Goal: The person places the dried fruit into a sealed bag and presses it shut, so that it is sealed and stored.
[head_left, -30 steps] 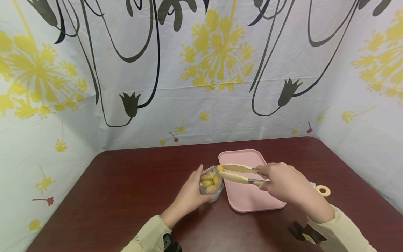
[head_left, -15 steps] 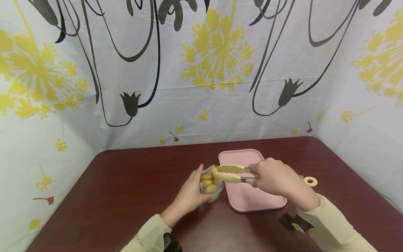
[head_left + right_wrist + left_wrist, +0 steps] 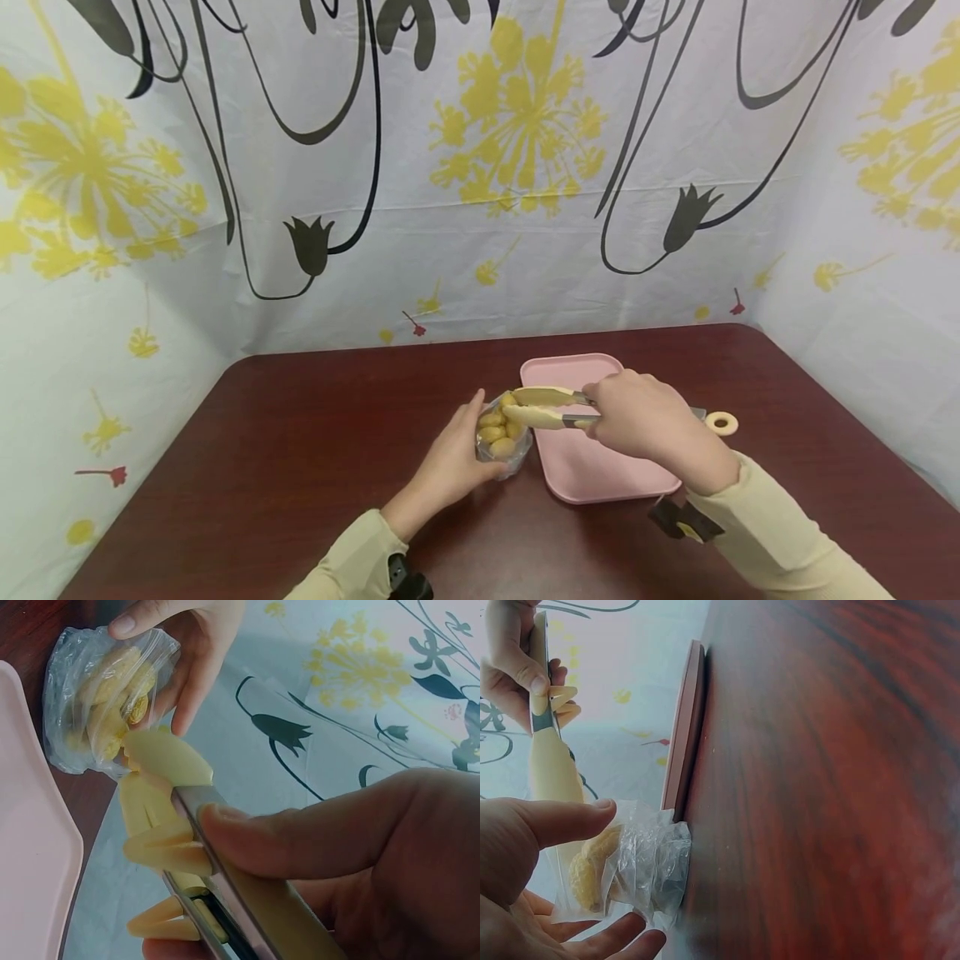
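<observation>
My left hand (image 3: 448, 462) holds a clear plastic bag (image 3: 517, 460) upright on the table, thumb on the near side and fingers on the far side. Several small yellow rounded pieces (image 3: 492, 434) fill it; their kind is unclear. My right hand (image 3: 637, 417) grips a pair of tongs (image 3: 543, 417) with cream tips and metal arms. Those tips sit at the bag's open mouth, over the pieces on its right side. In the right wrist view the tong tips (image 3: 169, 761) are close together beside the bag (image 3: 64, 705); whether they pinch a piece is hidden.
A pink tray (image 3: 600, 479) lies right of the bag, partly under the tongs and right hand. The tongs' ring end (image 3: 732, 424) sticks out behind my right wrist. Beyond the dark red table (image 3: 360, 417) hangs a patterned cloth (image 3: 420, 250).
My right hand and the tongs have moved left and slightly away, bringing the tips from the bag's right rim, with a yellow piece there, over its mouth. The left hand stays put.
</observation>
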Motion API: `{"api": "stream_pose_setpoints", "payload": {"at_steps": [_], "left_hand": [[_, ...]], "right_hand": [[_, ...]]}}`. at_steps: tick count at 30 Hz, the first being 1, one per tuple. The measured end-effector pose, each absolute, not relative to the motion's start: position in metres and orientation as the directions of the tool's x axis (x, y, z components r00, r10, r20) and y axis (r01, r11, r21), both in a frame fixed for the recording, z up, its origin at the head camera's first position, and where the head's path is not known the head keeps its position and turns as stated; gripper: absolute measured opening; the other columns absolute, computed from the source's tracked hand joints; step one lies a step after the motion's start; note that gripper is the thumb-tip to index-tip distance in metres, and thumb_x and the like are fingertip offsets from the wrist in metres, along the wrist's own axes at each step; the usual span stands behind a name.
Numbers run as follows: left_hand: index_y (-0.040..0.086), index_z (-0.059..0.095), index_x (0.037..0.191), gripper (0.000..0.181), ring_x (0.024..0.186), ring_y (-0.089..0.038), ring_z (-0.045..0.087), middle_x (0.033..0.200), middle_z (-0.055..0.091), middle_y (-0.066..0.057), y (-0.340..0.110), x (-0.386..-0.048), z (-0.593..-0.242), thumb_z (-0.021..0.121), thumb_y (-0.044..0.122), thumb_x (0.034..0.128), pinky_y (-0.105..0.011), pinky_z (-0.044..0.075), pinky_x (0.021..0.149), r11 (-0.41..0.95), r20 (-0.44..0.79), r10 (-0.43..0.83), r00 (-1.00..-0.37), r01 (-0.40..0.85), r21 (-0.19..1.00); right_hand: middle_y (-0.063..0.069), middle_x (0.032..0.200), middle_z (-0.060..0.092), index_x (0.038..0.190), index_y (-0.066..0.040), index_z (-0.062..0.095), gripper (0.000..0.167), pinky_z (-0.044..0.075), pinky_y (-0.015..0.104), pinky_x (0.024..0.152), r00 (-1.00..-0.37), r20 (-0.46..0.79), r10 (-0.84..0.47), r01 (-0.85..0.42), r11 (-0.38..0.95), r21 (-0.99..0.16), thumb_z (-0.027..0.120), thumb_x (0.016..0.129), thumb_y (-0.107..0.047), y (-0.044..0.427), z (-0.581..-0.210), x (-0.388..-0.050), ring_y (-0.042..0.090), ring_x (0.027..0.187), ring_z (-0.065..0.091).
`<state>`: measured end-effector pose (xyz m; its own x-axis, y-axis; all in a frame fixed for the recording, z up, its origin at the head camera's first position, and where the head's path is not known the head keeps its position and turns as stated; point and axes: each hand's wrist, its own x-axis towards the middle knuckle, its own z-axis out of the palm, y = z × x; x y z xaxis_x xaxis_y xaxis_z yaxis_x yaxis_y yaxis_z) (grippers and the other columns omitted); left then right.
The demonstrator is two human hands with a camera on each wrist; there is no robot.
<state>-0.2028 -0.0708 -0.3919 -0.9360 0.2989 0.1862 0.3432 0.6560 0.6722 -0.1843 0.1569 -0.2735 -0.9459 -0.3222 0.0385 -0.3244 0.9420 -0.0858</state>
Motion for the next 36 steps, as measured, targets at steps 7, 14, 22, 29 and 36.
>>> {"api": "stream_pose_setpoints", "payload": {"at_steps": [7,14,22,29,36], "left_hand": [[0.003,0.023,0.15,0.1,0.126,-0.031,0.048,0.141,0.045,-0.016,-0.07,-0.203,-0.393,0.083,0.022,0.072,-0.048,0.041,0.102,0.659,0.179,0.293,-0.939,0.334,0.673],[0.004,0.024,0.15,0.1,0.127,-0.033,0.047,0.143,0.043,-0.018,-0.071,-0.203,-0.393,0.083,0.022,0.0716,-0.05,0.042,0.102,0.663,0.165,0.287,-0.944,0.32,0.677],[0.003,0.024,0.15,0.1,0.127,-0.033,0.047,0.143,0.042,-0.018,-0.071,-0.203,-0.394,0.083,0.022,0.0713,-0.05,0.042,0.101,0.662,0.164,0.288,-0.944,0.32,0.678],[0.003,0.024,0.15,0.1,0.126,-0.033,0.048,0.142,0.043,-0.019,-0.071,-0.203,-0.394,0.083,0.022,0.0712,-0.05,0.042,0.101,0.655,0.17,0.288,-0.942,0.323,0.683],[0.003,0.024,0.15,0.1,0.125,-0.032,0.049,0.141,0.044,-0.019,-0.071,-0.204,-0.394,0.083,0.021,0.0709,-0.049,0.042,0.101,0.656,0.179,0.291,-0.94,0.332,0.678]], "right_hand": [[-0.005,0.059,0.049,0.073,-0.02,0.057,0.013,0.036,0.033,0.049,-0.939,0.057,-0.339,-0.343,0.934,-0.104,0.07,0.074,-0.019,0.162,-0.272,-0.179,0.016,0.057,0.046],[-0.003,0.06,0.045,0.07,-0.019,0.051,0.021,0.033,0.031,0.051,-0.943,0.083,-0.322,-0.33,0.934,-0.136,0.072,0.073,-0.018,0.174,-0.274,-0.178,0.015,0.059,0.042],[0.001,0.077,0.055,0.097,-0.01,0.064,0.032,0.042,0.036,0.057,-0.947,0.098,-0.305,-0.318,0.932,-0.173,0.074,0.072,-0.027,0.195,-0.289,-0.184,0.017,0.068,0.05],[0.017,0.098,0.06,0.12,0.009,0.055,0.071,0.049,0.05,0.072,-0.966,0.069,-0.249,-0.258,0.941,-0.219,0.076,0.07,-0.036,0.218,-0.305,-0.194,0.031,0.087,0.06],[0.014,0.086,0.053,0.11,0.01,0.052,0.067,0.046,0.045,0.066,-0.981,0.038,-0.19,-0.194,0.944,-0.267,0.076,0.071,-0.038,0.24,-0.323,-0.204,0.027,0.076,0.054]]}}
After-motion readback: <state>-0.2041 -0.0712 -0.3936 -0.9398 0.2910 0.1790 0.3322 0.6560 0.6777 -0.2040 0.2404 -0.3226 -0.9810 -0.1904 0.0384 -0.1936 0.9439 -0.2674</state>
